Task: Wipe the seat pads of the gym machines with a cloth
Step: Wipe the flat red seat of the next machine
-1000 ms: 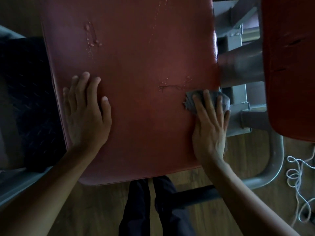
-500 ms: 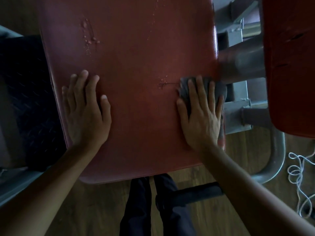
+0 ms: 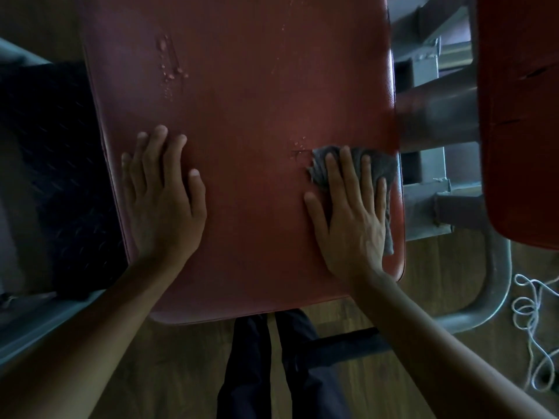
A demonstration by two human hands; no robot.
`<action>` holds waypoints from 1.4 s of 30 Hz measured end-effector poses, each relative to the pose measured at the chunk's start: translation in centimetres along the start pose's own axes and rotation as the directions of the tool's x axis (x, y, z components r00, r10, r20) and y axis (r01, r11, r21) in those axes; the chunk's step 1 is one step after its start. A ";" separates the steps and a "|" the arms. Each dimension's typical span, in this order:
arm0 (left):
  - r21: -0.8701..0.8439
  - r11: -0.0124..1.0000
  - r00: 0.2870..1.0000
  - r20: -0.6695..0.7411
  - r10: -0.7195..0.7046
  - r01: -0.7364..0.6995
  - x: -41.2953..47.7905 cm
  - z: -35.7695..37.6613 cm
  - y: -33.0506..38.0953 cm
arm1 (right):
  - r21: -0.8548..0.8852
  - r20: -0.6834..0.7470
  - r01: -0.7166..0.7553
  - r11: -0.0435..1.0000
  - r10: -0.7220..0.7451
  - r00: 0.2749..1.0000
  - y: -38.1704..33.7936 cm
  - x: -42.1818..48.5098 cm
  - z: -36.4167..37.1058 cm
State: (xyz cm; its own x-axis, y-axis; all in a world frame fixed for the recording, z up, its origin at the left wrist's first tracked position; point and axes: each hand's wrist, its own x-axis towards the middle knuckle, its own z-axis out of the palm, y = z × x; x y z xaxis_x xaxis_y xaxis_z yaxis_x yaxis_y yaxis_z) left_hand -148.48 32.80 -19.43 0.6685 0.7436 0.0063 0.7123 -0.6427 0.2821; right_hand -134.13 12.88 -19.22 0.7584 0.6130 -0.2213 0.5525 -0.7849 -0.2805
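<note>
A large red seat pad (image 3: 257, 101) fills the middle of the view, with water droplets near its upper left and a small tear near its right side. My left hand (image 3: 163, 195) rests flat on the pad's left part, fingers straight. My right hand (image 3: 351, 213) presses a grey cloth (image 3: 378, 164) flat against the pad near its right edge, fingers spread over it. Most of the cloth is hidden under the palm.
A second red pad (image 3: 523, 116) stands at the right, with the grey metal frame (image 3: 429, 110) between the two pads. A black tread plate (image 3: 48, 164) lies at the left. White cord (image 3: 532, 328) is coiled on the wooden floor at the right. My dark-trousered legs (image 3: 272, 373) are below the pad.
My right hand slid the cloth from the pad's right edge inward and slightly up, then back down a little. The left hand stayed in place.
</note>
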 end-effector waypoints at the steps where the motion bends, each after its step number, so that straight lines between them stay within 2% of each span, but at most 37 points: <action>1: 0.002 1.000 1.000 -0.001 -0.003 0.003 0.0 -0.1 0.0 | -0.007 0.007 0.011 1.000 -0.011 1.000 0.2 -0.4 0.1; 7: 0.026 1.000 1.000 -0.021 0.017 -0.017 -0.1 0.2 -0.2 | 0.021 -0.071 -0.005 1.000 0.007 0.997 -0.9 3.9 0.2; 11: 0.013 1.000 1.000 -0.011 0.011 -0.011 -0.1 0.1 -0.2 | 0.017 -0.044 0.005 1.000 -0.005 0.999 -0.4 1.5 0.5; 16: 0.029 0.999 0.999 -0.037 0.023 -0.022 -0.1 0.3 -0.3 | 0.009 -0.054 -0.006 1.000 0.007 0.999 -1.9 5.2 0.0; 20: 0.016 1.000 1.000 -0.028 0.007 -0.007 0.0 0.1 -0.1 | 0.023 0.006 0.041 0.999 -0.041 0.999 -1.4 0.8 0.2; 25: 0.031 0.999 0.999 -0.029 0.020 -0.019 0.0 0.3 -0.2 | 0.033 -0.004 0.014 0.999 -0.014 1.000 -2.8 4.6 0.1; 30: 0.010 1.000 1.000 -0.021 -0.001 0.001 0.1 0.1 -0.2 | 0.016 0.038 0.049 0.999 -0.050 0.998 -2.0 -0.8 0.5; 34: 0.017 1.000 1.000 -0.026 0.008 -0.007 0.1 0.2 -0.2 | 0.028 0.010 0.000 1.000 0.000 1.000 -3.5 3.8 0.5; 39: 0.007 1.000 0.999 -0.031 0.009 -0.009 0.1 0.2 -0.2 | 0.019 0.070 0.076 0.997 -0.077 0.995 -2.9 -2.1 0.7; 42: 0.001 1.000 1.000 -0.026 0.008 -0.008 0.0 0.3 -0.2 | 0.018 0.040 0.037 0.999 -0.038 0.998 -3.8 2.0 0.9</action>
State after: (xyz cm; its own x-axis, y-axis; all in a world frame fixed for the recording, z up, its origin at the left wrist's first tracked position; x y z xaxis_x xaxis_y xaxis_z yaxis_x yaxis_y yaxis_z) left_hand -148.53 32.85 -19.74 0.6683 0.7432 0.0332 0.7072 -0.6485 0.2814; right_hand -134.98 17.21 -19.42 0.7226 0.6455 -0.2473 0.5742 -0.7597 -0.3053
